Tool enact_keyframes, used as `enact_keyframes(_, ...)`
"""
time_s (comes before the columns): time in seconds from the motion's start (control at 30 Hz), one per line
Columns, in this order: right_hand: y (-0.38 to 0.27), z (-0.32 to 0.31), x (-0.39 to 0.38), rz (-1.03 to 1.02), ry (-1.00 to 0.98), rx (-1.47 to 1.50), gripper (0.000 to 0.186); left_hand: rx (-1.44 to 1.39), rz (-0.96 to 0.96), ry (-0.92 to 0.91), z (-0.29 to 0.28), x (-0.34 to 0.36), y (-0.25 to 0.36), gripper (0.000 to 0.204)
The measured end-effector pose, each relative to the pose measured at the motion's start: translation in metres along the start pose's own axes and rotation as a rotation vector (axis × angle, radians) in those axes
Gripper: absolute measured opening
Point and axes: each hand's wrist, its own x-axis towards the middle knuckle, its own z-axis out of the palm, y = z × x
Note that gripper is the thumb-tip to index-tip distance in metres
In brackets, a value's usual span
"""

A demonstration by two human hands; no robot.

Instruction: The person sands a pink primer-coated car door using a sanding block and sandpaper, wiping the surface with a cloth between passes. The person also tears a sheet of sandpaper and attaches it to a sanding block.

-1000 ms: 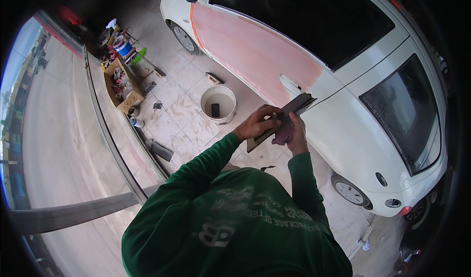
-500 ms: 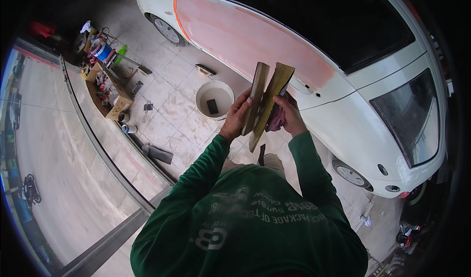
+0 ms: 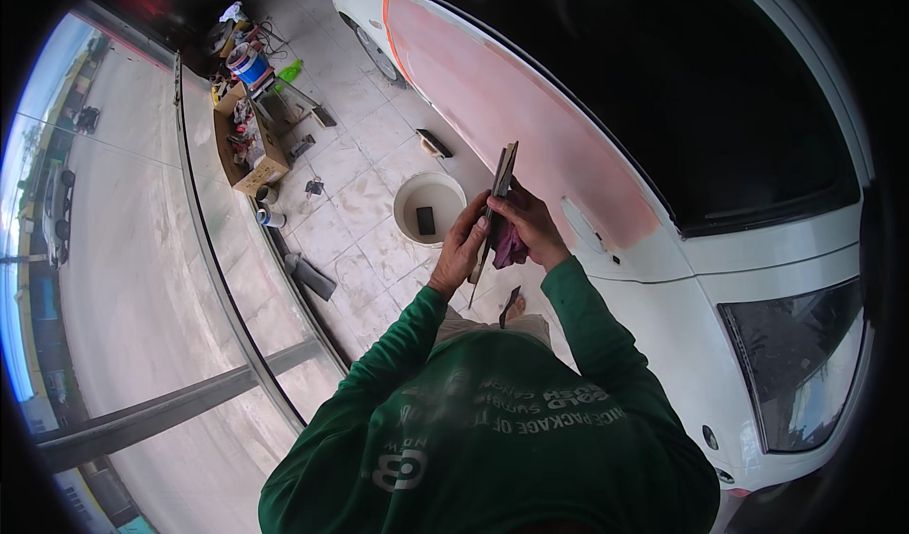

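Two bare hands meet in front of the body, gripping a pair of long flat strips point(image 3: 503, 176) seen nearly edge-on, so that they read as thin, dark slivers with a dull tan edge. The strips lie close together, tilted, upper ends leaning toward the car; the lower end tapers to a fine line. The left hand point(image 3: 459, 248) pinches them from one side, its fingers narrow around the edges. The right hand point(image 3: 532, 223) closes on the other side, fingers curled over the strips, with a soft, crumpled purple cloth point(image 3: 511, 248) bunched beneath its palm.

Alongside stands a glossy white car point(image 3: 653, 330), its side covered by a broad matte pink patch point(image 3: 511, 108) with cloudy, faded borders and a thin orange line point(image 3: 392, 37) down the far edge. Just beyond the left hand, a round whitish bucket point(image 3: 403, 214) holds cloudy liquid and a small dark rectangular block point(image 3: 425, 220). The pale square floor tiles point(image 3: 355, 207) look smeared and dusty. On them rest a dark flat-faced block point(image 3: 433, 143), a bent grey sheet point(image 3: 311, 276) and an open cardboard box point(image 3: 273, 168) stuffed with crumpled material.
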Motion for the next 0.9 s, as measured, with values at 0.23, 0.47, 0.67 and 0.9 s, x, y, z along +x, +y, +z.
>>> enact_keyframes(0.23, 0.024, -0.005, 0.037, 0.099, -0.248, 0.021, 0.101, -0.238, -0.119, 0.123, -0.019, 0.0, -0.04, 0.083)
enact_keyframes(0.47, 0.082, -0.032, 0.11, 0.416, -0.325, -0.323, 0.099, -0.321, -0.339, 0.152, -0.095, 0.015, -0.105, 0.082)
enact_keyframes(0.67, 0.204, -0.062, 0.183, 0.493, -0.208, -0.892, 0.085, -0.398, -0.683, 0.432, -0.24, 0.006, -0.23, 0.063)
enact_keyframes(0.9, 0.405, -0.059, 0.316, 0.415, -0.527, -1.493, 0.073, -0.524, -1.006, 0.874, -0.368, -0.093, -0.389, 0.054)
